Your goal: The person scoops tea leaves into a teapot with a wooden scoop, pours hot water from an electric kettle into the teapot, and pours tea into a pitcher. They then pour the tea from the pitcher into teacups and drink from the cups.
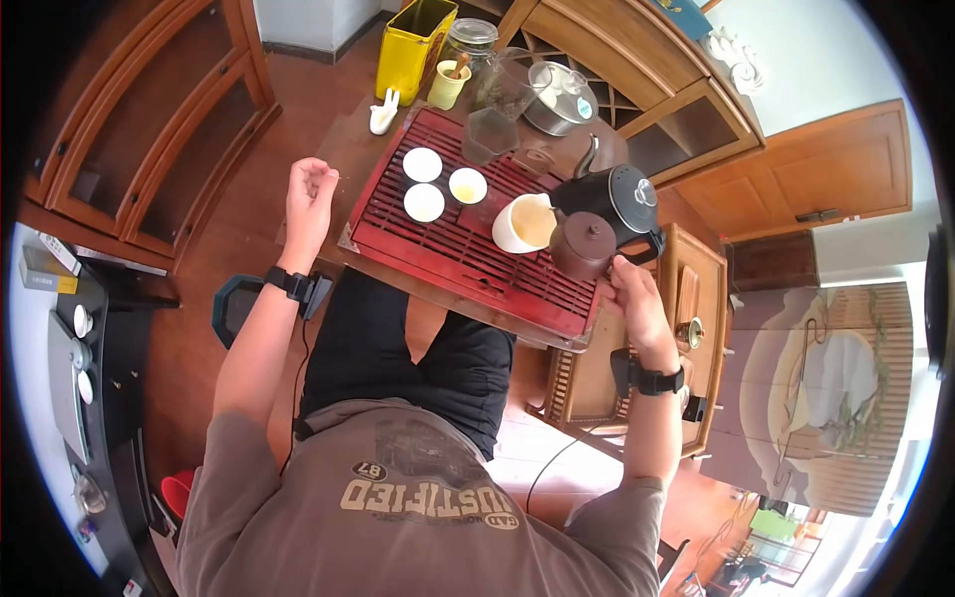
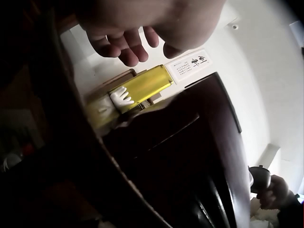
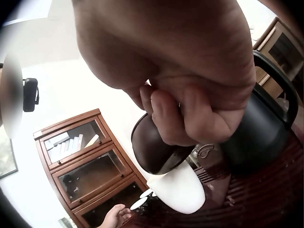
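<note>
My right hand [image 1: 639, 303] grips the handle side of a dark brown teapot [image 1: 583, 246], which is held beside a white pitcher [image 1: 524, 224] containing yellowish liquid. In the right wrist view the curled fingers [image 3: 190, 118] cover the handle, and the teapot [image 3: 156, 145] is over the white pitcher [image 3: 180, 187]. Three small white cups [image 1: 424, 202] stand on the red slatted tea tray [image 1: 468, 261]; some show yellow liquid. My left hand [image 1: 310, 204] is in the air left of the tray, fingers loosely bent, holding nothing; the left wrist view shows its relaxed fingers [image 2: 128, 50].
A black kettle [image 1: 629, 199] stands behind the teapot at the right. Toward the back are a yellow container [image 1: 410, 55], a glass jar [image 1: 470, 42], a small cup with a wooden tool [image 1: 450, 88], a white figurine [image 1: 383, 114] and a round lidded pot [image 1: 559, 104].
</note>
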A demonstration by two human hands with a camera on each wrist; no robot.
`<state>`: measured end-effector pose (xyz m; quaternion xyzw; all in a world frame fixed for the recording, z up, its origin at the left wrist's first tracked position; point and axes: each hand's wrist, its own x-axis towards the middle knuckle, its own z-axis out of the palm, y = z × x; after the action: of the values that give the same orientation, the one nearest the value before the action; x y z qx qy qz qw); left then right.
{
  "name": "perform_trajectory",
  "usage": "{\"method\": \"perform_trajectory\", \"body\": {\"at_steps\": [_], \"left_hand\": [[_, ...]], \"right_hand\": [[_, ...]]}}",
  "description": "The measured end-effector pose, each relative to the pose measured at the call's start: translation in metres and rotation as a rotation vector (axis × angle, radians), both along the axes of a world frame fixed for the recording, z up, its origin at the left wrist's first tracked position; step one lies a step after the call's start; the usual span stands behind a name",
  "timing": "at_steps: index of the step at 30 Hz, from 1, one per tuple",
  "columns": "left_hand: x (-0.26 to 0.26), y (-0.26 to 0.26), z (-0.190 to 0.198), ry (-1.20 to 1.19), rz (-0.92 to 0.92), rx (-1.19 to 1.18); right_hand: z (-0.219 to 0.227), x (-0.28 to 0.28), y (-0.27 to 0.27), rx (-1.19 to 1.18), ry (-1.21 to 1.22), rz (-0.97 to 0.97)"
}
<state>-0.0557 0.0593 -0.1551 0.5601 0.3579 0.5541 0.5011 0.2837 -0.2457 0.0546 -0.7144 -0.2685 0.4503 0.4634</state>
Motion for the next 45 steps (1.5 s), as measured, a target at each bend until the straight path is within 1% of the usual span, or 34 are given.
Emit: {"method": "perform_trajectory", "body": {"at_steps": [5, 7, 10, 14, 20, 27, 30, 33, 35, 41, 45], "left_hand": [[0.003, -0.005, -0.009, 0.068, -0.029, 0.010], [0.003, -0.007, -0.008, 0.084, -0.039, 0.016], [0.004, -0.009, -0.008, 0.114, -0.044, 0.027], [0.002, -0.010, -0.009, 0.173, -0.054, 0.040], [0.001, -0.012, -0.006, 0.201, -0.040, 0.069], [0.003, -0.013, -0.006, 0.170, -0.038, 0.076], [0.003, -0.014, -0.004, 0.181, -0.040, 0.083], [0.002, -0.014, -0.004, 0.199, -0.033, 0.085], [0.001, -0.014, -0.005, 0.222, -0.039, 0.068], [0.002, -0.014, -0.007, 0.202, -0.046, 0.059], [0.002, -0.015, -0.005, 0.214, -0.037, 0.067]], "right_hand": [[0.012, 0.000, 0.002, -0.039, -0.038, -0.024], [0.019, 0.000, 0.004, -0.018, -0.088, 0.008], [0.027, 0.005, 0.006, -0.051, -0.094, 0.028], [0.031, 0.009, 0.009, -0.036, -0.107, 0.058], [0.036, 0.009, 0.016, -0.073, -0.086, 0.081], [0.033, 0.014, 0.017, -0.074, -0.111, 0.074], [0.040, 0.013, 0.019, -0.077, -0.103, 0.086], [0.047, 0.010, 0.021, -0.092, -0.153, 0.080], [0.048, 0.016, 0.020, -0.096, -0.145, 0.134], [0.056, 0.017, 0.022, -0.084, -0.157, 0.175], [0.062, 0.012, 0.025, -0.108, -0.158, 0.139]]}}
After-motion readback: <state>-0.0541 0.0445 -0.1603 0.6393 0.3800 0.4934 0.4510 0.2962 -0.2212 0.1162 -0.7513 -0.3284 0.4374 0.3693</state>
